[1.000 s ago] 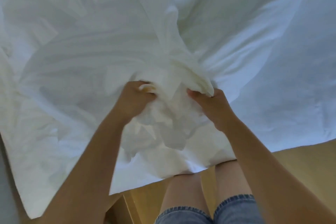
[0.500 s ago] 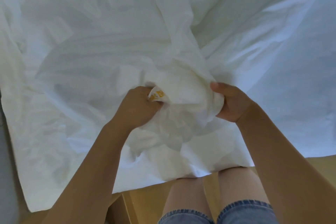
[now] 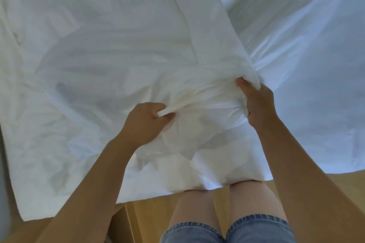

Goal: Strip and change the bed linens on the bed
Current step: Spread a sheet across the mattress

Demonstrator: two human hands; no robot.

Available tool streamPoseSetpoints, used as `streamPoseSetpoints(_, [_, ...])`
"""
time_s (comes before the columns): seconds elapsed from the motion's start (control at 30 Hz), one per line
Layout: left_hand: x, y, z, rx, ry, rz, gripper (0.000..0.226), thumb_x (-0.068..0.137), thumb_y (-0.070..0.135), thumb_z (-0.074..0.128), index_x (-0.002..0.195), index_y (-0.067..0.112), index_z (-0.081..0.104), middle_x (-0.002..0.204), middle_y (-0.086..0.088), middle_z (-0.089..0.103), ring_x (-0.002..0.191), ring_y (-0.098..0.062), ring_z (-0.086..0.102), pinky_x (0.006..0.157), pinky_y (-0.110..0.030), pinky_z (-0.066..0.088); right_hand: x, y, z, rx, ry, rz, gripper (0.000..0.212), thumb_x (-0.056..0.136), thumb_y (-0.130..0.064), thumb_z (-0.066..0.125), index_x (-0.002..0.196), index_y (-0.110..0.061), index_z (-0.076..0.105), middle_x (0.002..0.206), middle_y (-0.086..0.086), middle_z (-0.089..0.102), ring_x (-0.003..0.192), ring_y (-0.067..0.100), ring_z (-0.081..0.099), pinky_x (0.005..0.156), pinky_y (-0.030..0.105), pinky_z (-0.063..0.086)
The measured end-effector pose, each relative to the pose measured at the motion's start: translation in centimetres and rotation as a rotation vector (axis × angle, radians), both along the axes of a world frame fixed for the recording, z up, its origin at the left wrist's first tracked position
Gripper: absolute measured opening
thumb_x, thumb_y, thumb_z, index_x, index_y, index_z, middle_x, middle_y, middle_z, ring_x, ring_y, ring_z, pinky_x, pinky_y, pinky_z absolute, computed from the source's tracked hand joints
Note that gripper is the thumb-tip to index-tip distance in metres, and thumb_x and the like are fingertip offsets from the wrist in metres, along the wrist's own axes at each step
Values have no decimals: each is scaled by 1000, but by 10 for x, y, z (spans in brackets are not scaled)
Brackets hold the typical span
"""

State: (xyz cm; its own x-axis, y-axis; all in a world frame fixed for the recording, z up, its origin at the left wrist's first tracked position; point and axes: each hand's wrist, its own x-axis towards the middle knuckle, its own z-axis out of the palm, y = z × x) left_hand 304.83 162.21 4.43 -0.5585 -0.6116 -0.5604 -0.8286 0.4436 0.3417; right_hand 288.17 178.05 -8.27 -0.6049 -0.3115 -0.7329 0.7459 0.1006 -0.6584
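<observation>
1. The white linen (image 3: 94, 49) is spread over the bed and fills nearly the whole view, so the bed beneath is entirely covered. Whether it is a sheet or a cover cannot be told.
2. Right of centre, a gathered ridge (image 3: 201, 96) of this cloth is drawn taut between the two hands, running from near left to far right.
3. The left grip (image 3: 146, 122) is clamped on the near-left end of the ridge, with the fingers curled round cloth twisted almost into a cord. The right grip (image 3: 256, 102) is clamped on the bunched far-right end. Its thumb is laid over the top and its fingers are tucked under.
4. The step is judged to be gathering the cloth or working along it towards a hem or corner. Whether the linen is being stripped or laid cannot be told.
5. For this to go well, the cloth is best fed hand over hand along the ridge, with one grip kept clamped while the other is shifted, so the place is not lost.
6. Creases fan out just beyond the right grip, which suggests strain there. A steady pull is advised rather than a jerk, or the whole spread may be dragged askew.
7. The near hem hangs over the bed's near side, touching the person's knees (image 3: 199, 203) above the wooden floor (image 3: 154, 219). It should be kept from underfoot.
</observation>
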Motion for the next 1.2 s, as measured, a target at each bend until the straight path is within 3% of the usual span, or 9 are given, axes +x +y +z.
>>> streamPoseSetpoints(0.2, [14, -13, 35, 282, 51, 62, 18, 72, 31, 75, 65, 16, 70, 55, 4, 61, 49, -6, 54, 49, -17, 38, -9, 18, -7, 121, 104, 94, 40, 57, -38, 77, 64, -2, 61, 62, 8, 47, 56, 19, 43, 53, 30, 37])
streamPoseSetpoints(0.33, [20, -17, 37, 283, 32, 120, 21, 80, 18, 74, 62, 28, 74, 58, 5, 68, 53, -6, 62, 51, -14, 43, -6, 2, -7, 154, 233, 183, 35, 72, -39, 76, 49, -21, 55, 43, -15, 44, 40, 4, 39, 41, 16, 34])
streamPoseSetpoints(0.43, [13, -9, 25, 194, -48, 29, 13, 81, 20, 72, 68, 23, 73, 58, 3, 66, 52, -6, 58, 50, -13, 39, 3, -2, -10, 229, 309, 226, 18, 81, -40, 66, 81, -23, 60, 79, -8, 63, 67, 3, 57, 58, 15, 45])
streamPoseSetpoints(0.53, [7, -4, 18, 118, -68, -21, 13, 81, 24, 71, 75, 13, 71, 64, -11, 64, 52, -16, 53, 50, -20, 37, 15, 0, 0, 378, 366, 280, 43, 88, -29, 60, 122, -6, 47, 120, 11, 49, 110, 26, 48, 95, 37, 41])
streamPoseSetpoints(0.67, [1, 19, 16, -113, -89, -158, 36, 79, 30, 67, 54, 19, 44, 49, 4, 44, 52, -16, 46, 49, -28, 29, 54, 4, 54, 418, 776, 224, 48, 84, -35, 60, 116, 0, 48, 111, 13, 48, 106, 30, 45, 92, 34, 33])
streamPoseSetpoints(0.8, [-3, 57, 13, -375, -3, -465, 21, 72, 24, 74, 64, 20, 55, 62, 0, 60, 59, -26, 61, 48, -25, 32, 80, -2, 99, 243, 273, 703, 69, 61, -81, 45, 93, -20, 50, 89, -4, 56, 89, 18, 53, 78, 30, 39])
streamPoseSetpoints(0.97, [2, 94, -7, -417, 313, -594, 27, 50, 10, 86, 58, 6, 60, 46, -1, 52, 37, -21, 49, 39, -17, 32, 56, -10, 83, 178, 20, 668, 19, 76, -30, 67, 82, -12, 64, 75, 0, 66, 77, 19, 65, 69, 33, 55])
streamPoseSetpoints(1.1, [-2, 83, -13, 117, 78, -170, 49, 70, 63, 62, 76, 14, 66, 69, 2, 64, 63, -12, 59, 58, -27, 44, 60, -13, 68, 215, 166, 530, 19, 80, -10, 52, 62, -17, 51, 54, -5, 49, 56, 15, 50, 51, 26, 39])
streamPoseSetpoints(1.2, [3, 78, -25, 525, 239, 437, 50, 72, 62, 63, 75, 13, 71, 71, -2, 69, 66, -9, 62, 64, -24, 46, 65, -10, 61, 188, 116, 460, 20, 80, -8, 52, 63, -20, 54, 55, -6, 52, 55, 13, 51, 50, 24, 40])
